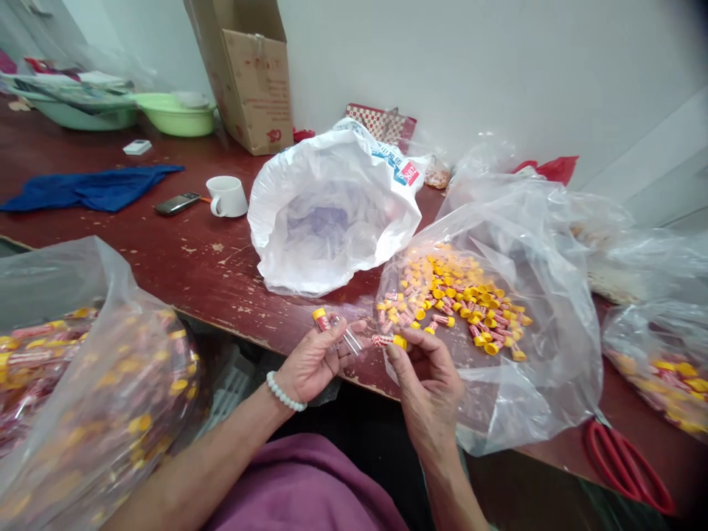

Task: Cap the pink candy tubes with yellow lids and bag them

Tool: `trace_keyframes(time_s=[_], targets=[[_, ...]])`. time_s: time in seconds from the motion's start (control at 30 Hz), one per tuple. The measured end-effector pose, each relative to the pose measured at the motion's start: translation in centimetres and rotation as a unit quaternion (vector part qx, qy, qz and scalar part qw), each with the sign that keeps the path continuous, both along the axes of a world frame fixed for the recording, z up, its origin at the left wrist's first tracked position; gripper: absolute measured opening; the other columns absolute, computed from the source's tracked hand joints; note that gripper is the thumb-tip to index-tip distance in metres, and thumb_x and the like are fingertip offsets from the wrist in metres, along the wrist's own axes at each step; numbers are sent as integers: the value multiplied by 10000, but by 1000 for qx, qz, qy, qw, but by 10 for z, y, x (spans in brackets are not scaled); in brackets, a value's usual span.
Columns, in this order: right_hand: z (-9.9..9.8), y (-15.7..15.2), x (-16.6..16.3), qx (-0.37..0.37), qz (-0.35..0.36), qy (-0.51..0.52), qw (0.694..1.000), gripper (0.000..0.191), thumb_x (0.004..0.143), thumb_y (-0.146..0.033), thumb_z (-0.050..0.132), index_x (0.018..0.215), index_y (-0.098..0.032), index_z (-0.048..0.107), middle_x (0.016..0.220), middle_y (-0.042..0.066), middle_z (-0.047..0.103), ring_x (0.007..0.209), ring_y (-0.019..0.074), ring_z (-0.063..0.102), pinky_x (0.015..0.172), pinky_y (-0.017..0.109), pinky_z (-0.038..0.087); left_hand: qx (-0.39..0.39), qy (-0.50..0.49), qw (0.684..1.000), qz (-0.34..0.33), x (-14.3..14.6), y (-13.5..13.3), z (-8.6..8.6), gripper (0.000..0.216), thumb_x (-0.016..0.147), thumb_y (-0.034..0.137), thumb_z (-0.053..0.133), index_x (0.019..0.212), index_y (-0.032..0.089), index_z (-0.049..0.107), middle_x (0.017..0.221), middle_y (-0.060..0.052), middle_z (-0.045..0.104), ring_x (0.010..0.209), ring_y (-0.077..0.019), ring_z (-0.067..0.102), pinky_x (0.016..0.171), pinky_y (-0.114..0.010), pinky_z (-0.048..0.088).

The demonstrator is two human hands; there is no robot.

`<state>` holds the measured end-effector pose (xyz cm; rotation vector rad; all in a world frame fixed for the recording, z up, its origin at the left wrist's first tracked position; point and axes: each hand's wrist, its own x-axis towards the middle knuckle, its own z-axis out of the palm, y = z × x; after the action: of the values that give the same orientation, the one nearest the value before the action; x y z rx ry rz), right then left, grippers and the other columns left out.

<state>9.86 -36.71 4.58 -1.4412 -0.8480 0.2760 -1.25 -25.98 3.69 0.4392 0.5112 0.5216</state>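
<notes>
My left hand (316,359), with a bead bracelet at the wrist, is closed around clear plastic tubes (352,340). A yellow-capped tube (321,319) with a red-and-white pattern also sticks out of it. My right hand (428,376) pinches the yellow cap (399,341) of a small red-and-white striped piece between thumb and forefinger. That piece points toward the tubes, a short gap away. Just beyond my right hand, a pile of yellow-capped striped pieces (487,310) lies in an open clear plastic bag (525,398).
A white plastic bag (265,243) gapes open at mid-table. Left of it are a white mug (228,196), a phone (177,203) and a blue cloth (94,188). A large bag of capped tubes (110,383) stands at left. Red-handled scissors (625,464) lie at the right edge.
</notes>
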Motion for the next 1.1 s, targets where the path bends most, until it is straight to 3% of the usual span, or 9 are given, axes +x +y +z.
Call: trace_keyframes(time_s=[0.1,0.23,0.33,0.43,0.6,0.67,0.77,0.83,1.1], targets=[[-3,-5,-4,-14,30,-23,999,172,805,-224,642,967,-219,586,902,8,602,810,119,579,744,264,475,-2,-6,1000,17,4,-1,2,199,799,194,650,879,173,469,1128,-97,643,893,-228,684,758,-345,562],[-10,-2,-6,8,-13,-6,1000,185,803,-234,642,974,-217,577,899,7,596,807,121,580,742,267,480,-2,-20,1000,3,8,-7,5,197,793,210,657,866,176,477,1015,-62,672,852,-205,689,753,-322,554],[-10,2,0,17,-44,4,999,219,795,-259,651,999,-216,582,910,14,616,831,138,594,774,298,485,24,-19,999,-37,5,-11,6,200,790,228,662,856,187,477,876,-37,680,813,-197,690,766,-323,532],[-8,3,8,-1,-46,-17,999,236,811,-289,630,1031,-209,601,992,46,647,908,172,610,833,344,481,89,13,992,-83,0,-15,8,211,778,245,674,915,178,529,877,-55,678,780,-186,683,755,-310,515],[-2,0,15,-96,39,-155,982,229,882,-330,523,1069,-222,599,1018,59,654,941,183,612,853,364,478,145,29,973,-176,-4,-18,8,229,782,307,662,871,98,635,773,-75,648,649,-138,630,603,-222,460],[-2,-1,14,-109,70,-245,961,378,834,-378,587,1172,-221,532,1126,83,616,1050,218,572,909,401,452,133,31,977,-163,-4,-16,8,217,769,298,673,859,101,649,763,-68,645,653,-136,621,602,-221,456],[-4,-2,10,-100,86,-358,924,748,681,-437,731,1300,-194,391,1286,131,518,1204,280,466,988,456,389,118,36,979,-160,-4,-14,8,206,736,280,701,858,119,656,744,-59,649,670,-156,627,591,-225,454],[-8,-1,7,-105,71,-382,915,831,631,-447,763,1308,-180,361,1281,147,514,1193,292,471,976,460,393,123,37,977,-168,-4,-13,10,199,734,284,700,833,116,661,724,-61,650,664,-155,621,576,-216,447],[-19,5,-3,-96,34,-352,930,564,637,-411,706,1115,-194,502,979,86,627,889,241,594,802,404,467,126,15,978,-165,-4,-17,4,150,761,228,650,729,82,664,683,-71,631,644,-122,590,653,-220,466]])
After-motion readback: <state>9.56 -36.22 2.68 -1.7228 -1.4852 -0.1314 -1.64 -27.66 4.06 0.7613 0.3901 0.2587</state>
